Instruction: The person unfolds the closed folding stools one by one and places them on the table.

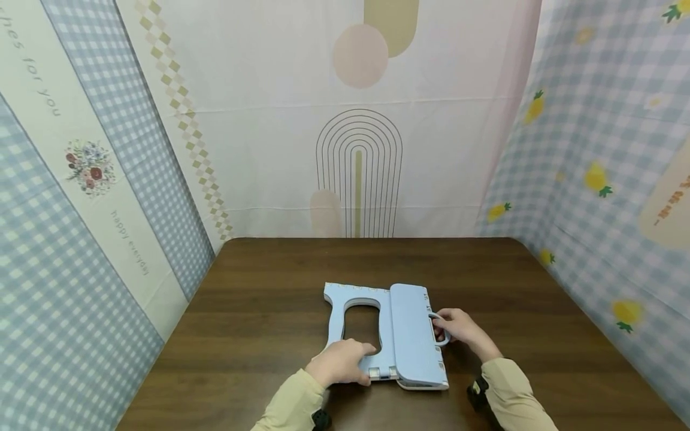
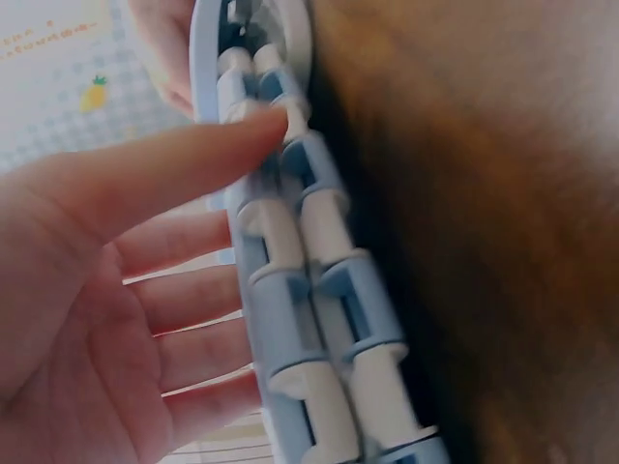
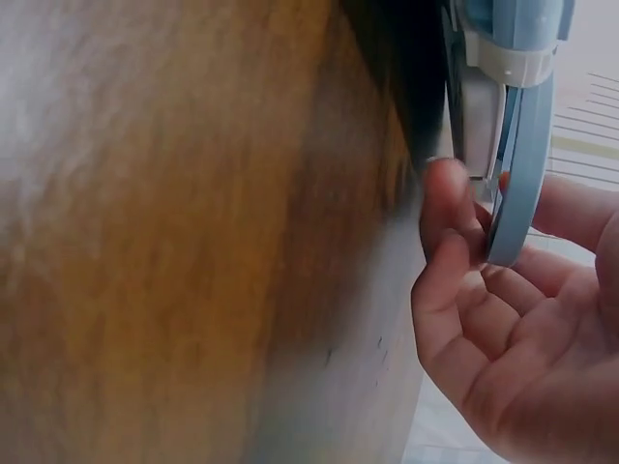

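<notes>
A light blue folding step stool, folded flat, lies over the table, with an arched opening in its left part. My right hand holds the loop handle on the stool's right side, its fingers curled round the loop. At the near left corner, my left hand grips the leg panel. The left thumb lies across the hinged edge with its white and blue knuckles. The other left fingers reach to the panel's face, their tips hidden by the edge.
The dark brown wooden table extends round the stool on all sides. Behind it hangs a pale printed cloth. Blue checked cloths hang at both sides. A dark band sits on each wrist.
</notes>
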`<state>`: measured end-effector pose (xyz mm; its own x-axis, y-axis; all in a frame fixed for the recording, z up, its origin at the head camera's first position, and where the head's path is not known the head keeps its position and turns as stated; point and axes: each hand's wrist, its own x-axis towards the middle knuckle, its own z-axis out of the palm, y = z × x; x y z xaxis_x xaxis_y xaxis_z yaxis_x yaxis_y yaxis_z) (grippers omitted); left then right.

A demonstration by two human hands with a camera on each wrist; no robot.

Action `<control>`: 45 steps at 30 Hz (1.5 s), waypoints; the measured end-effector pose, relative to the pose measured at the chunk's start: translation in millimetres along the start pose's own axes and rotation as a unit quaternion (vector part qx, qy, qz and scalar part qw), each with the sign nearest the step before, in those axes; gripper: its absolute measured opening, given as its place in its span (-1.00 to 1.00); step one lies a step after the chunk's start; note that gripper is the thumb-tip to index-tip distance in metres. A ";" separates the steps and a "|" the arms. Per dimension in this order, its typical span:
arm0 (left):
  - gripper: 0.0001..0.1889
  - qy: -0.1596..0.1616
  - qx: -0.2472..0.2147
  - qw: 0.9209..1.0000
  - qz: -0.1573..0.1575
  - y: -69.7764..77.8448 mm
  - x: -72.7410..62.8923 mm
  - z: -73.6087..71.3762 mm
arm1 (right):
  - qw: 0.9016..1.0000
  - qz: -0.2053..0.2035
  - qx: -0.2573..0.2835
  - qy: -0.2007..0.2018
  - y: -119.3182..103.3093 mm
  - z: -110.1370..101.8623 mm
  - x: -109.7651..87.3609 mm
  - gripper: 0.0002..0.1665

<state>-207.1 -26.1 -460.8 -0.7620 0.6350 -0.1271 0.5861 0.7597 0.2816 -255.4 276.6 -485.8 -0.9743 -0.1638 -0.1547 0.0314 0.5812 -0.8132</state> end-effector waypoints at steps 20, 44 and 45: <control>-0.52 0.094 0.009 0.995 0.017 -1.6 -7.6 13.4 | 0.998 0.001 0.058 -0.029 -28.9 -24.0 -5.9 -0.60; -0.55 0.212 -0.305 0.924 0.096 -18.4 -18.9 9.6 | 0.969 -0.135 0.196 0.060 -166.1 -23.0 -14.9 -0.26; -0.54 0.217 -0.307 0.922 0.093 -19.2 -19.8 10.2 | 0.969 -0.140 0.197 0.059 -168.0 -20.6 -14.3 -0.26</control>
<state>-200.4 -51.8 -473.4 -0.7800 0.5300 0.3326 0.5533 0.3361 0.7622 -251.3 197.7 -335.4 -0.9749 -0.1649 0.1493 -0.1777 0.1737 -0.9686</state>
